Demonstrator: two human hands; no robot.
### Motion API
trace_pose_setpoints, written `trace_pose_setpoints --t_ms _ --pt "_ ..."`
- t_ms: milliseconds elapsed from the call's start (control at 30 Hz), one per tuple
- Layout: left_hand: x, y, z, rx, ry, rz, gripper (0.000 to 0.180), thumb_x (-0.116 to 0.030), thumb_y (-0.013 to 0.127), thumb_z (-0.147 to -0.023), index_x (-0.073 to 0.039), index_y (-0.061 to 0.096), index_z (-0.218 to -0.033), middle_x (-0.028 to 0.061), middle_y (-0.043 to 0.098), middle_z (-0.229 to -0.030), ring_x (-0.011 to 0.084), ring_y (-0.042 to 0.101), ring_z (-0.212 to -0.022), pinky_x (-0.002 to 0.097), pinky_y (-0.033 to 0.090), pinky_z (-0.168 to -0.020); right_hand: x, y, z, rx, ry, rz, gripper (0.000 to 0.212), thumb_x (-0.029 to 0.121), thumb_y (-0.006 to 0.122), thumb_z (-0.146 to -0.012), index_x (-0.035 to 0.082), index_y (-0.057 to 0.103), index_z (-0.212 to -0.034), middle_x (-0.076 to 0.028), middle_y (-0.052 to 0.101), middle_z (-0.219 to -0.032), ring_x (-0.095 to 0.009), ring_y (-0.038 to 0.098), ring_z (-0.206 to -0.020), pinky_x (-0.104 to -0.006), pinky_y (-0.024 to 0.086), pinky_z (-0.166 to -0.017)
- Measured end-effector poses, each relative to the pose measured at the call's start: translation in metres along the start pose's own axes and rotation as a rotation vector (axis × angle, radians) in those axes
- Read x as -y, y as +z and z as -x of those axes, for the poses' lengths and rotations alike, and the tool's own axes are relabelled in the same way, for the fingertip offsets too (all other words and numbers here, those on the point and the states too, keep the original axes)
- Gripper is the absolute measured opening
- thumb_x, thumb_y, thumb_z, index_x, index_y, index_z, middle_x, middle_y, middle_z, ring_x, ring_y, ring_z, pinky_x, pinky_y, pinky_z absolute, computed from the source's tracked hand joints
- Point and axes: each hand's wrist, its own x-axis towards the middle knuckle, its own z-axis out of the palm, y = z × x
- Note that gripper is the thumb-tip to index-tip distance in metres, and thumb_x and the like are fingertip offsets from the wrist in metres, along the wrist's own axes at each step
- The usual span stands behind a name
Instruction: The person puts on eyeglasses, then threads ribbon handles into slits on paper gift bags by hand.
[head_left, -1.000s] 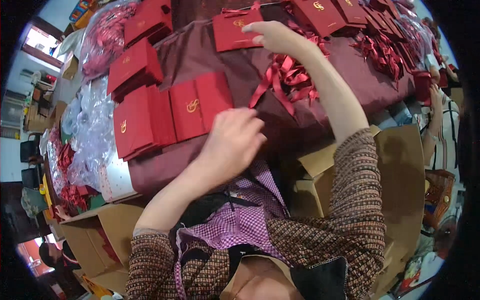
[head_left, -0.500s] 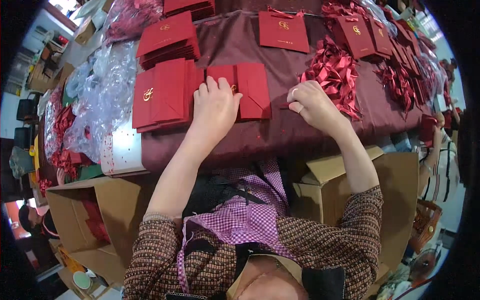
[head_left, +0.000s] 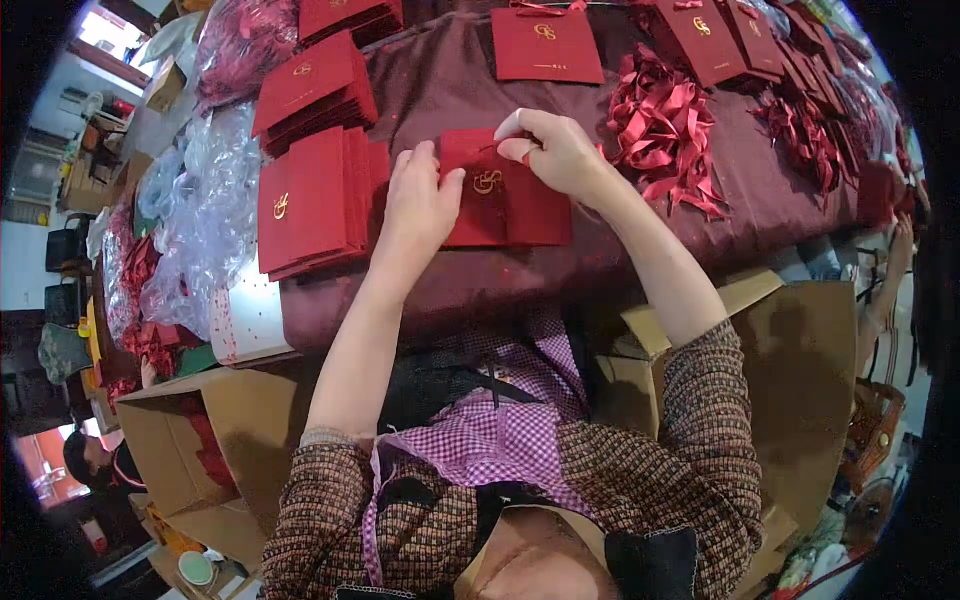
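Observation:
A red paper gift bag (head_left: pixel 478 222) with a gold emblem lies flat in front of me. My left hand (head_left: pixel 420 200) rests along its left side, fingers stretched out and thumb apart. Over its upper edge, my right hand (head_left: pixel 558 150) is closed in a pinch on a thin dark-red strand that looks like ribbon; most of it is hidden by the fingers. To the right lies a loose heap of shiny red ribbons (head_left: pixel 665 130). Left of my left hand is a stack of folded red bags (head_left: pixel 310 205).
Another bag stack (head_left: pixel 318 85) and a single bag with a ribbon (head_left: pixel 547 50) lie farther back. Clear plastic wrap (head_left: pixel 205 210) covers the left side. Open cardboard boxes (head_left: pixel 250 420) stand below the table edge on both sides. A person (head_left: pixel 90 455) is at the lower left.
My right hand has moved left from beside the ribbon heap to the bag's upper edge. My left hand stays near the bag's left side; the gold emblem now shows more fully.

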Motion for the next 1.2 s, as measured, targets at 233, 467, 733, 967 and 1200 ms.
trace_pose_setpoints --t_ms 233,467,733,967,1200 --pt "0.016 -0.002 -0.012 0.087 -0.289 0.337 0.034 -0.007 0.064 -0.082 0.009 0.058 -0.112 0.0089 0.065 -0.095 0.0130 0.060 -0.083 0.0264 0.049 -0.076 0.002 0.017 0.001 -0.009 0.109 0.066 0.017 0.011 0.064 -0.085 0.002 0.063 -0.100 -0.010 0.062 -0.074 -0.014 0.058 -0.068 -0.0300 0.048 -0.067" --pt "0.000 -0.014 -0.017 0.158 -0.486 1.024 0.029 0.000 0.062 -0.081 0.010 0.058 -0.108 0.0108 0.065 -0.093 0.0137 0.061 -0.082 0.0261 0.050 -0.075 0.004 0.020 0.004 -0.082 0.018 0.020 0.017 0.012 0.065 -0.086 0.002 0.064 -0.100 -0.010 0.062 -0.074 -0.012 0.056 -0.067 -0.0276 0.047 -0.065" --pt "-0.004 -0.014 -0.020 0.185 -0.395 1.109 0.026 0.003 0.060 -0.081 0.008 0.060 -0.106 0.0070 0.065 -0.090 0.0102 0.060 -0.079 0.0222 0.048 -0.073 0.000 0.027 0.007 -0.214 -0.076 0.046 0.015 0.019 0.066 -0.083 0.010 0.064 -0.095 -0.011 0.065 -0.084 -0.030 0.064 -0.078 -0.0372 0.051 -0.066" --pt "-0.005 -0.014 -0.022 0.192 -0.330 1.155 0.026 0.003 0.059 -0.082 0.007 0.061 -0.107 0.0056 0.065 -0.092 0.0078 0.059 -0.079 0.0208 0.048 -0.074 0.004 0.025 0.008 -0.245 -0.213 0.153 0.015 0.015 0.068 -0.082 0.006 0.063 -0.093 -0.012 0.065 -0.083 -0.028 0.064 -0.074 -0.0356 0.051 -0.063" --pt "-0.003 -0.014 -0.017 0.119 -0.267 1.121 0.024 0.002 0.059 -0.083 0.006 0.061 -0.107 0.0040 0.065 -0.094 0.0071 0.059 -0.080 0.0206 0.048 -0.075 0.030 0.020 -0.003 -0.176 -0.124 0.147 0.012 0.017 0.062 -0.085 0.006 0.059 -0.089 -0.014 0.064 -0.081 -0.033 0.063 -0.074 -0.0403 0.050 -0.062"
